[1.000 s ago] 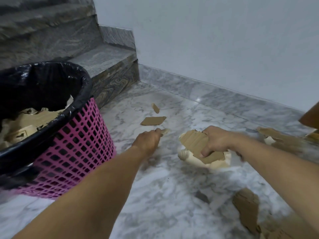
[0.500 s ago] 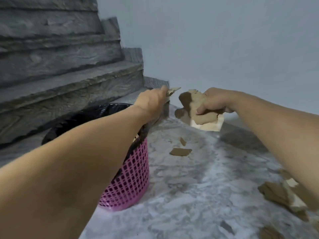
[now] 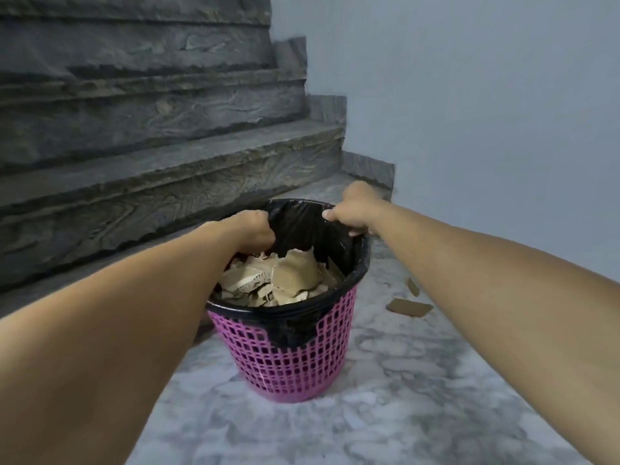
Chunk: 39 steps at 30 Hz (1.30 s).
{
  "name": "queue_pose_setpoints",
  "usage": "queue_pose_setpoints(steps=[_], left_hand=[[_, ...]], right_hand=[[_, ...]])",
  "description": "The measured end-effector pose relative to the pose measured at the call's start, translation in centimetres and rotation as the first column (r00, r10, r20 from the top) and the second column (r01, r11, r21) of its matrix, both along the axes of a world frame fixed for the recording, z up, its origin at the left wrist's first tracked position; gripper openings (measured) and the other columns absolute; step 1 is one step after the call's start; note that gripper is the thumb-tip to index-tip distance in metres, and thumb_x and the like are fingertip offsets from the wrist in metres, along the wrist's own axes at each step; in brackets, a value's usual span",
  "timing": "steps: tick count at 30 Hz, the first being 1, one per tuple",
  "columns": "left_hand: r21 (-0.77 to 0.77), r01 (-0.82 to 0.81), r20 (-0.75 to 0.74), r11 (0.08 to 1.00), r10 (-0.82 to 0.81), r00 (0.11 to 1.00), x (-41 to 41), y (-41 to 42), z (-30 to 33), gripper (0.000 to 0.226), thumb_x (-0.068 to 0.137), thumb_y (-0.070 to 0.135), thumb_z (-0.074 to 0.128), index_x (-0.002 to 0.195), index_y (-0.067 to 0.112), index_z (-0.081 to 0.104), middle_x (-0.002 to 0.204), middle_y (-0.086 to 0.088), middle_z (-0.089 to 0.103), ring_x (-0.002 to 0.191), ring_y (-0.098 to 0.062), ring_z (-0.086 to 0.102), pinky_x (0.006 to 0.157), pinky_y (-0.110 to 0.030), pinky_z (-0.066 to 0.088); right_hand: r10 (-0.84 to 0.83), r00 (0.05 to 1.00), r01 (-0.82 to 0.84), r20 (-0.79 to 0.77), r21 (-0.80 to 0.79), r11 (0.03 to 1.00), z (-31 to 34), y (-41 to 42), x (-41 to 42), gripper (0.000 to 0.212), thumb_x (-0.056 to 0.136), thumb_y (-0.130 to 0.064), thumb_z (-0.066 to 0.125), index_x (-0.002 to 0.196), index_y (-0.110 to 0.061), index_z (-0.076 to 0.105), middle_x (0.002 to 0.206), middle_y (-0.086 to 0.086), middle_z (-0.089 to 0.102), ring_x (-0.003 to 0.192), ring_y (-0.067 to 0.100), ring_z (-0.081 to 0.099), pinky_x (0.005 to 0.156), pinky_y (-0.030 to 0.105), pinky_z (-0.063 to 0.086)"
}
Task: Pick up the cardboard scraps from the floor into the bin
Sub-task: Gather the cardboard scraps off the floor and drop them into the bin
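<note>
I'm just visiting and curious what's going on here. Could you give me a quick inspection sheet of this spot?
Surface: grey-white marble floor.
Job's things: pink plastic lattice bin with black liner, holding brown cardboard scraps; two scraps on the floor right of it.
Clutter: nothing seen.
Grips: left hand and right hand both at the bin's mouth, fingers curled; held contents not visible.
Cables: nothing seen.
Surroundings: dark stone stairs, pale wall.
</note>
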<state>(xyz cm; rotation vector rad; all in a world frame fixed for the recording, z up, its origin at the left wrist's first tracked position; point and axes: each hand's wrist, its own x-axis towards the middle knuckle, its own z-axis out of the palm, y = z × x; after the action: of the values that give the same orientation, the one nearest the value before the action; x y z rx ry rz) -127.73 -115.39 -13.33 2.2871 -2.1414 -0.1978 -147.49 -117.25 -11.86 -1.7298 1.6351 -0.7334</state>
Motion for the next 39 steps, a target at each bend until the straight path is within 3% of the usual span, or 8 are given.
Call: queue_pose_setpoints(steps=[8,16,20,24,30,33,36,39], left_hand=[[-0.196,0.15,-0.117,0.969,-0.175,0.978,-6.4,-1.5,0.2,0.016,0.087,0.017,0.044,0.087,0.013,0.06,0.101,-0.014,0.063,0.088,-0.028,0.055,0.07,-0.033,0.042],[-0.204,0.41,0.012,0.889,-0.417,0.909,-18.6,-3.3,-1.5,0.033,0.091,0.023,0.049,0.122,0.011,0.057,0.121,-0.012,0.06,0.105,-0.032,0.057,0.078,-0.034,0.046],[-0.008,0.509,0.111,0.861,-0.505,0.856,-23.9,-5.2,-6.4,0.046,0.092,0.02,0.055,0.136,0.011,0.046,0.135,-0.012,0.051,0.117,-0.03,0.053,0.087,-0.038,0.049],[0.167,0.551,0.113,0.818,-0.571,0.813,-27.6,-7.6,-14.0,0.055,0.089,0.022,0.064,0.139,0.013,0.043,0.137,-0.01,0.048,0.121,-0.029,0.05,0.093,-0.041,0.05],[0.396,0.501,0.176,0.77,-0.599,0.781,-30.0,-11.7,-23.5,0.1,0.076,0.029,0.08,0.152,0.018,0.015,0.149,-0.015,0.028,0.132,-0.035,0.036,0.098,-0.051,0.045],[0.424,0.497,0.119,0.757,-0.59,0.798,-31.1,-14.3,-25.3,0.093,0.087,0.028,0.069,0.154,0.021,0.005,0.16,-0.013,-0.005,0.144,-0.037,0.016,0.108,-0.055,0.033],[0.389,0.496,0.066,0.776,-0.561,0.825,-31.9,-16.8,-25.9,0.077,0.095,0.047,0.047,0.154,0.025,0.004,0.161,-0.005,-0.019,0.148,-0.033,0.0,0.115,-0.058,0.018],[0.466,0.475,0.042,0.747,-0.554,0.831,-31.9,-19.5,-27.3,0.089,0.084,0.044,0.059,0.154,0.031,0.004,0.16,-0.004,-0.022,0.148,-0.033,-0.006,0.117,-0.057,0.012]], right_hand=[[-0.11,0.993,0.111,-0.041,0.027,0.993,-1.0,-1.1,-6.8,0.014,0.086,-0.01,0.072,0.095,-0.001,0.066,0.093,0.02,0.069,0.077,0.028,0.07,0.073,0.041,0.062],[-0.227,0.969,0.245,-0.102,0.227,0.943,-6.0,-2.0,-18.5,0.026,0.089,-0.011,0.067,0.111,0.0,0.062,0.109,0.013,0.07,0.085,0.02,0.073,0.08,0.043,0.06],[-0.226,0.96,0.268,-0.164,0.312,0.912,-11.2,-1.8,-23.8,0.01,0.09,-0.012,0.067,0.091,-0.004,0.061,0.084,0.014,0.067,0.07,0.022,0.067,0.072,0.039,0.058],[-0.042,0.889,0.225,-0.455,0.356,0.907,-17.6,-2.0,-27.7,0.028,0.083,-0.027,0.077,0.077,-0.007,0.059,0.075,0.008,0.061,0.063,0.019,0.063,0.057,0.031,0.057],[0.168,0.761,0.211,-0.626,0.484,0.849,-28.2,-2.1,-30.3,0.125,0.048,-0.055,0.087,0.148,-0.022,0.02,0.151,0.014,0.03,0.136,0.043,0.034,0.109,0.052,0.038],[0.208,0.769,0.226,-0.604,0.562,0.796,-30.3,-3.3,-30.6,0.135,0.054,-0.047,0.09,0.152,-0.028,-0.002,0.159,0.022,-0.003,0.143,0.055,0.011,0.112,0.063,0.026],[0.23,0.753,0.223,-0.616,0.568,0.792,-31.8,-4.9,-30.8,0.153,0.038,-0.049,0.094,0.15,-0.035,-0.008,0.158,0.026,-0.005,0.142,0.057,0.012,0.105,0.072,0.028],[0.244,0.758,0.215,-0.605,0.584,0.783,-33.0,-5.5,-31.4,0.156,0.04,-0.046,0.096,0.152,-0.033,-0.011,0.158,0.03,-0.007,0.143,0.056,0.012,0.104,0.075,0.026]])
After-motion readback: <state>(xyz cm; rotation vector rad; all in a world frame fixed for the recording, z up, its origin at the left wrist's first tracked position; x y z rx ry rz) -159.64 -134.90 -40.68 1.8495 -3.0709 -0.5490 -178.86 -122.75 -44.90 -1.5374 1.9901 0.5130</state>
